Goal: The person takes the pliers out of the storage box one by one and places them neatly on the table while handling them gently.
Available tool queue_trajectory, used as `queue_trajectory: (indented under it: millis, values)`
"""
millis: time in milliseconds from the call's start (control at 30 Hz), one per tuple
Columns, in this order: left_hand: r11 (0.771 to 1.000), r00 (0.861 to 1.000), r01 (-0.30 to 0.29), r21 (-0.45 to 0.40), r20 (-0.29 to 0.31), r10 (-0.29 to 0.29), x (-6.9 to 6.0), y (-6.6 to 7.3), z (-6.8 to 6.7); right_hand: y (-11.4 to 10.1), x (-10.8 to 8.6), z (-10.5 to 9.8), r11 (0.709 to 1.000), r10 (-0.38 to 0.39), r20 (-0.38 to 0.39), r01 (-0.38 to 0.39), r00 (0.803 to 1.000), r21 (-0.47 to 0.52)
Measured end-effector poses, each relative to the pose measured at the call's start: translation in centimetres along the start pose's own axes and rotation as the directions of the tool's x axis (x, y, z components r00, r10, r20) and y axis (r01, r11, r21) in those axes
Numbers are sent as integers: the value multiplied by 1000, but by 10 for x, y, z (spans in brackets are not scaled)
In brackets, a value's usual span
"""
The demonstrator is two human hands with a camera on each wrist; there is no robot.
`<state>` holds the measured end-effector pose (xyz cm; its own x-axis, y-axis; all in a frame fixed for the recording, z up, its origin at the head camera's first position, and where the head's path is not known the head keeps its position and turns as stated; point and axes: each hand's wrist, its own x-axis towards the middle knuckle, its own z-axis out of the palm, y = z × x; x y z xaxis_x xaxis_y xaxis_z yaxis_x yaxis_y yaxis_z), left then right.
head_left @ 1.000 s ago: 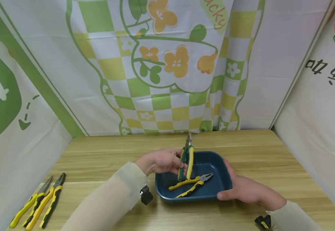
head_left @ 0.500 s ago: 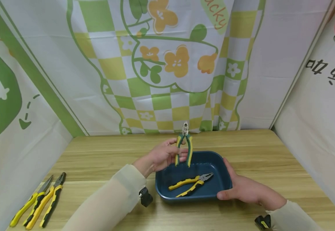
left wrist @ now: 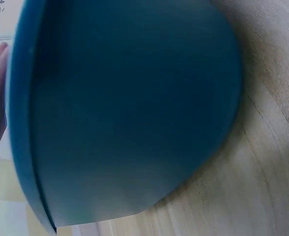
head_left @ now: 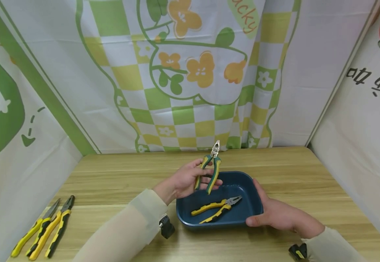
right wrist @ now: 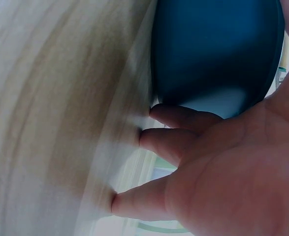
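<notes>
My left hand (head_left: 186, 180) holds green-and-yellow-handled pliers (head_left: 216, 168) by the handles, raised over the back left of a dark blue bin (head_left: 186, 222). Their metal head points up, away from me. Inside the bin lies a second pair, yellow-and-black combination pliers (head_left: 224, 209), with handles spread. At the bin's right side rests my right hand (head_left: 279, 216), its thumb against the front right corner. In the right wrist view its extended fingers (right wrist: 144, 199) touch the table beside the bin wall (right wrist: 213, 49). The bin's outer wall (left wrist: 134, 108) fills most of the left wrist view, hiding the held pliers.
Two more pairs lie side by side at the table's left edge: yellow-and-black long-nose pliers (head_left: 42, 225) and orange-yellow-and-black pliers (head_left: 57, 225). The wooden table (head_left: 117, 174) meets a patterned curtain (head_left: 190, 120) at its back edge.
The green-and-yellow pliers were lifted and turned so their flat side shows, then tilted slightly right. Left-hand fingers have spread a little behind the handles. The right hand and bin stay put.
</notes>
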<state>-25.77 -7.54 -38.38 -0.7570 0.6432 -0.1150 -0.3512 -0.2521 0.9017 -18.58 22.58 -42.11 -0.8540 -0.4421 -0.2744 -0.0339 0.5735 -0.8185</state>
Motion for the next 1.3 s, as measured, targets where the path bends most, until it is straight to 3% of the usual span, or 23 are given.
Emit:
queue_trajectory:
  millis: [367, 533, 700, 933, 1133, 1300]
  values:
    - [999, 999, -41, 11, -10, 41, -6, 1, -6, 1, 1, 0, 1000, -13, 6, 13, 1000, 17]
    - [996, 996, -78, -34, -48, 77, -7, -1, -10, 0, 0, 0, 1000, -10, 4, 10, 1000, 7]
    - [992, 994, -104, -77, -38, 101, -13, 4, -15, -2, -1, 0, 1000, -14, 6, 14, 1000, 1]
    - [986, 990, -141, -87, -26, 139, -38, 9, -12, -3, -1, 0, 1000, -15, 8, 15, 1000, 7]
    - [983, 976, -171, -62, -145, 160, -66, 16, -18, -3, -1, 0, 1000, -9, 8, 9, 1000, 8]
    - [985, 957, -166, -36, -246, 152, -93, 18, -39, -2, -1, 0, 1000, -2, 5, 2, 1000, 1]
